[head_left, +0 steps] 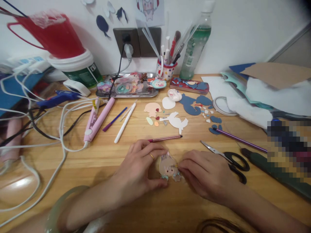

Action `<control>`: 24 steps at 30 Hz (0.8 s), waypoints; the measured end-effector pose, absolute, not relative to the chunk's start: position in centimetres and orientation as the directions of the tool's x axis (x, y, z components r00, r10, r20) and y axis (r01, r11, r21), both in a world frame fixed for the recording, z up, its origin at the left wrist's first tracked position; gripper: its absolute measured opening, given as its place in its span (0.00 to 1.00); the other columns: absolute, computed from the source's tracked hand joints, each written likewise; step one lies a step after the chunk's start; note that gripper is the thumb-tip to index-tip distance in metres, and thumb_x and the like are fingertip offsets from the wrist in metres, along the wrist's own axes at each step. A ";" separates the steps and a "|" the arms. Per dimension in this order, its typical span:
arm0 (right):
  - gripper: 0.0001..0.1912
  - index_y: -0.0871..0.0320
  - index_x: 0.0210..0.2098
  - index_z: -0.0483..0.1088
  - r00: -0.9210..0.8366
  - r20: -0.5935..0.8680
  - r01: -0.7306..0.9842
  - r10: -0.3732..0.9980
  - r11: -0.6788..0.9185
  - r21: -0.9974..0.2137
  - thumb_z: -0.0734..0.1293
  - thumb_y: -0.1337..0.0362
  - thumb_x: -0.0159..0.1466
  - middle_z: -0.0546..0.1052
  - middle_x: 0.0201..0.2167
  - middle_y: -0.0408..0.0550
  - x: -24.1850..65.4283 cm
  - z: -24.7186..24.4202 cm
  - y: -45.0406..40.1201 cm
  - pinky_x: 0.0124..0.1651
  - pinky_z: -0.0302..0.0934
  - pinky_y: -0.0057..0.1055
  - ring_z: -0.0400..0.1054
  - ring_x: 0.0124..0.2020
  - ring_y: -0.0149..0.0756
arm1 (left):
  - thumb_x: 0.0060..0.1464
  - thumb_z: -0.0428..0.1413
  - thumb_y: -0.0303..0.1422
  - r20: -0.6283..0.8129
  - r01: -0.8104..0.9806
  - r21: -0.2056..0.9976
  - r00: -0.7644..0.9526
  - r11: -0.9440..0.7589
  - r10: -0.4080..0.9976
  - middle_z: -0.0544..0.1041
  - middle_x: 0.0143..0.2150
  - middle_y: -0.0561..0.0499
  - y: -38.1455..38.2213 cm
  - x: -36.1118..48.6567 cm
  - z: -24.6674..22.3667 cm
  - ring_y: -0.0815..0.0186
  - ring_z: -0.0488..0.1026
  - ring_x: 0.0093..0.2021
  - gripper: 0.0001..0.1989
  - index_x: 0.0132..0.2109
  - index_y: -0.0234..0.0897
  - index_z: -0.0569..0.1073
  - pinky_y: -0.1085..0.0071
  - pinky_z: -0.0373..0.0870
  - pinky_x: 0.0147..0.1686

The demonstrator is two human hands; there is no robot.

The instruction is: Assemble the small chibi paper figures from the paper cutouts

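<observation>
A small cartoon character figure point(167, 165) with a pale head, a drawn face and light-blue bows lies on the wooden table. My left hand point(139, 166) steadies it from the left, fingertips at its top edge and thumb at its lower edge. From the other side my right hand point(206, 173) pinches a thin gold-coloured piece point(175, 165), whose end reaches over the figure's face; most of it is hidden by the fingers. Just beyond lies a dark red pen point(165, 138). Open-bladed scissors point(225, 157) rest beside my right hand.
Paper cutouts point(178, 122), blue scraps point(190, 105) and a tape roll point(224, 106) lie farther back. A metal tray point(145, 94), pen cup point(166, 69) and bottle point(195, 45) stand by the wall. At left are a pink hair straightener point(99, 123), cables and a glue gun point(58, 97).
</observation>
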State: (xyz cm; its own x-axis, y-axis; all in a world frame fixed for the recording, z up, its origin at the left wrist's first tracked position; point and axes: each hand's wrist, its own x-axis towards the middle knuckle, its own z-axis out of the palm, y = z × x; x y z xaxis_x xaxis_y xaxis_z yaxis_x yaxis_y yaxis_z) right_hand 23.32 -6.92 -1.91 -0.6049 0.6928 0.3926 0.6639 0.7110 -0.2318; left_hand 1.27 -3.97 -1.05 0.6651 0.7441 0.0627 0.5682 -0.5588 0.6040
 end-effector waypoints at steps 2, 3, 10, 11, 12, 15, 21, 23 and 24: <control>0.04 0.60 0.32 0.67 -0.587 0.403 0.678 0.702 0.698 -0.229 0.62 0.73 0.58 0.70 0.27 0.46 23.3 -2.1 -6.9 0.30 0.53 0.28 0.62 0.29 0.32 | 0.42 0.62 0.40 0.057 0.568 0.605 0.668 -0.558 0.742 0.69 0.51 0.49 -4.0 1.3 -1.0 0.55 0.58 0.52 0.28 0.51 0.40 0.66 0.57 0.58 0.50; 0.04 0.60 0.32 0.67 -0.576 0.403 0.688 0.711 0.688 -0.231 0.62 0.72 0.59 0.70 0.28 0.46 23.3 -2.1 -6.9 0.30 0.54 0.28 0.62 0.29 0.32 | 0.43 0.62 0.40 0.054 0.570 0.603 0.668 -0.557 0.742 0.69 0.52 0.49 -4.0 1.3 -0.9 0.55 0.58 0.52 0.28 0.51 0.40 0.66 0.57 0.57 0.51; 0.05 0.59 0.30 0.66 -0.619 0.382 0.669 0.687 0.715 -0.203 0.60 0.73 0.59 0.69 0.26 0.44 23.3 -2.1 -7.0 0.28 0.50 0.28 0.60 0.27 0.31 | 0.43 0.62 0.41 0.052 0.572 0.607 0.663 -0.551 0.747 0.68 0.52 0.50 -3.9 1.3 -1.0 0.56 0.57 0.53 0.28 0.51 0.40 0.66 0.57 0.57 0.52; 0.05 0.59 0.30 0.66 -0.618 0.397 0.666 0.678 0.720 -0.195 0.60 0.73 0.58 0.69 0.27 0.44 23.3 -2.1 -7.0 0.28 0.50 0.28 0.60 0.27 0.31 | 0.43 0.62 0.41 0.049 0.572 0.606 0.666 -0.552 0.744 0.68 0.52 0.50 -3.9 1.2 -1.0 0.56 0.57 0.53 0.28 0.51 0.40 0.66 0.57 0.57 0.52; 0.05 0.59 0.31 0.66 -0.608 0.416 0.671 0.677 0.718 -0.187 0.61 0.73 0.58 0.70 0.27 0.44 23.3 -2.1 -7.0 0.28 0.51 0.28 0.61 0.28 0.31 | 0.43 0.62 0.41 0.047 0.572 0.605 0.668 -0.554 0.742 0.68 0.52 0.50 -3.8 1.2 -1.0 0.56 0.57 0.53 0.28 0.51 0.41 0.66 0.57 0.56 0.52; 0.04 0.60 0.32 0.66 -0.581 0.430 0.701 0.691 0.693 -0.169 0.62 0.73 0.58 0.70 0.29 0.45 23.3 -2.2 -7.0 0.31 0.53 0.29 0.62 0.30 0.32 | 0.43 0.62 0.41 0.043 0.576 0.603 0.667 -0.551 0.744 0.68 0.52 0.50 -3.8 1.2 -1.0 0.56 0.57 0.52 0.28 0.51 0.40 0.66 0.57 0.57 0.52; 0.04 0.59 0.30 0.67 -0.651 0.396 0.663 0.648 0.739 -0.118 0.61 0.72 0.59 0.70 0.26 0.44 23.3 -2.1 -7.1 0.27 0.51 0.28 0.61 0.27 0.31 | 0.43 0.62 0.41 0.052 0.575 0.604 0.663 -0.552 0.747 0.68 0.52 0.49 -4.0 1.2 -1.0 0.55 0.57 0.52 0.28 0.51 0.41 0.66 0.56 0.57 0.51; 0.04 0.59 0.31 0.67 -0.643 0.427 0.658 0.636 0.744 -0.117 0.62 0.72 0.58 0.71 0.27 0.44 23.4 -2.0 -7.1 0.28 0.52 0.29 0.62 0.27 0.31 | 0.43 0.62 0.41 0.049 0.574 0.605 0.664 -0.552 0.746 0.68 0.52 0.49 -4.0 1.2 -1.0 0.55 0.57 0.52 0.28 0.51 0.41 0.65 0.55 0.57 0.51; 0.04 0.59 0.32 0.67 -0.623 0.448 0.669 0.642 0.733 -0.119 0.62 0.72 0.58 0.71 0.28 0.45 23.4 -1.9 -7.1 0.29 0.53 0.29 0.63 0.29 0.32 | 0.43 0.62 0.41 0.047 0.575 0.605 0.665 -0.552 0.745 0.68 0.52 0.49 -4.0 1.2 -1.0 0.55 0.56 0.53 0.28 0.51 0.41 0.65 0.55 0.57 0.51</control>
State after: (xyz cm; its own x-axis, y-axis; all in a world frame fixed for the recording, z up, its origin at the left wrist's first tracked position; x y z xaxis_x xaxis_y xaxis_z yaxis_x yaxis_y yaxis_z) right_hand 23.42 -7.12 -1.95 -0.6229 0.6415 0.4478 0.6694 0.7332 -0.1193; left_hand 1.16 -3.98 -1.00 0.6655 0.7449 0.0472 0.5746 -0.5517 0.6046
